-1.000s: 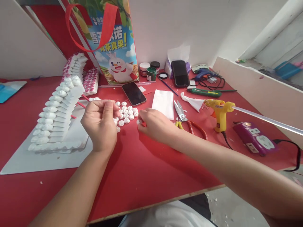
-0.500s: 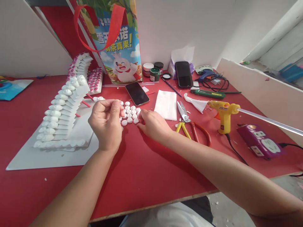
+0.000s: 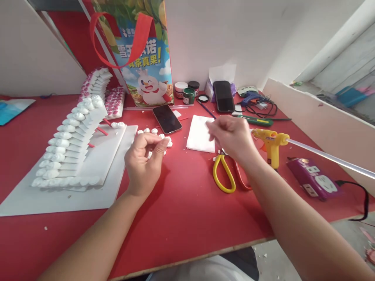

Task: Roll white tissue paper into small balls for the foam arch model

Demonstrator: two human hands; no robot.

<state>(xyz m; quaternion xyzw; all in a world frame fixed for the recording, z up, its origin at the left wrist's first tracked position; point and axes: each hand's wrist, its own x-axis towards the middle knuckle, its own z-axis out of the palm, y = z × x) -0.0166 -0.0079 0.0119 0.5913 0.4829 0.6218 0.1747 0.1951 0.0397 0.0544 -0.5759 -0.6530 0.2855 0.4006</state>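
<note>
My left hand (image 3: 144, 166) is closed, thumb and forefinger brought together, over a cluster of small white rosettes (image 3: 154, 131) on the red table. Whatever lies between its fingertips cannot be made out against the rosettes behind. To the right, my right hand (image 3: 233, 136) hovers with curled, pinched fingers beside a folded white paper (image 3: 199, 134) and above scissors (image 3: 224, 175) with yellow and red handles. Its fingertips are slightly smeared, and anything in them is hidden. Left of my hands, a curved white fan-like piece (image 3: 88, 132) edged with white rosettes rests on a white board (image 3: 88, 202).
Behind stand a printed bag (image 3: 152, 78), paint jars (image 3: 189, 95) and a phone (image 3: 166, 118). Another phone (image 3: 224, 96) leans on a tissue pack. To the right are a yellow glue gun (image 3: 272, 144) with a long stick, a green-handled tool (image 3: 258, 121) and a purple box (image 3: 313, 177) with a cable.
My right hand has left the rosettes and moved right, over the scissors. My left hand has shifted slightly right and down, still closed. The view has moved a little.
</note>
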